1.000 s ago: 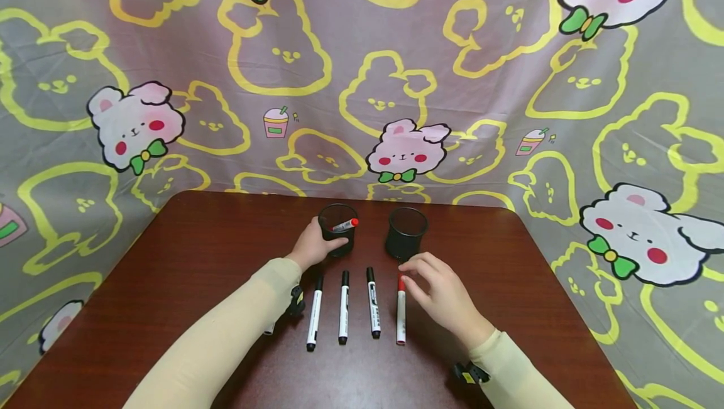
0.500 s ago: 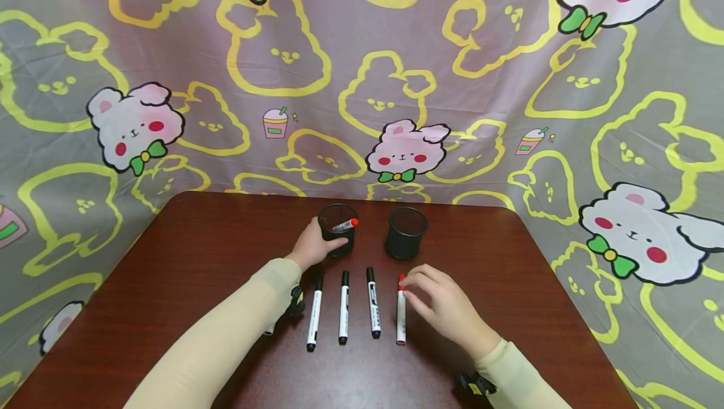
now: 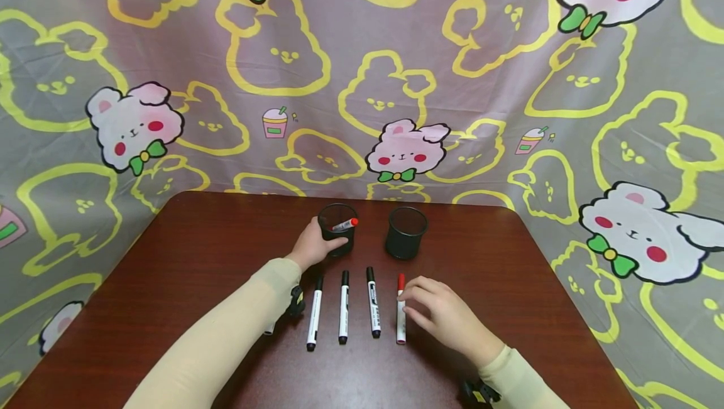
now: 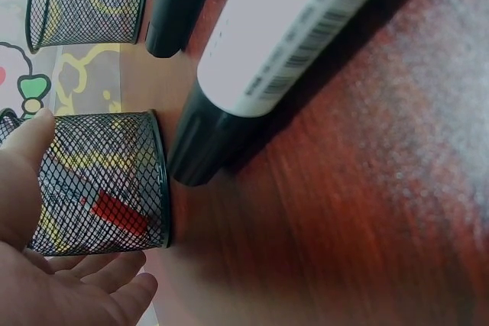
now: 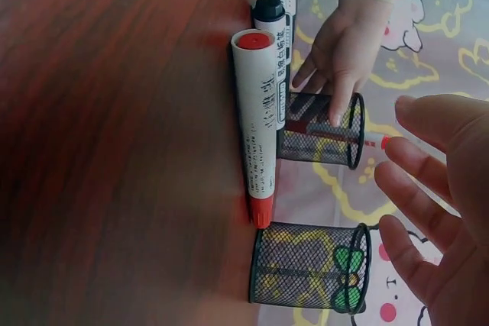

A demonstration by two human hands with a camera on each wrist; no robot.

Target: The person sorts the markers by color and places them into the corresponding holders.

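Observation:
My left hand [image 3: 310,247] grips a black mesh pen cup [image 4: 114,166] at the back of the table, its thumb across the near side and fingers round the far side. A red-capped marker [image 3: 346,225] leans inside that cup, its red end above the rim. My right hand [image 3: 449,318] hovers with bent, parted fingers beside another red-capped marker [image 3: 401,318], which lies with its cap pointing away from me. In the right wrist view, the thumb and fingers stand apart with nothing between them.
A second mesh pen cup [image 3: 404,242] stands right of the held one. Three black-capped markers, the left [image 3: 315,315], middle [image 3: 344,311] and right [image 3: 373,305], lie in a row on the brown table [image 3: 226,227]. A white marker end [image 3: 269,328] shows by the left sleeve. Patterned cloth [image 3: 317,114] hangs behind.
My right hand has drawn back toward me, from the red marker's cap to beside its white barrel. My left hand and the cup have stayed put.

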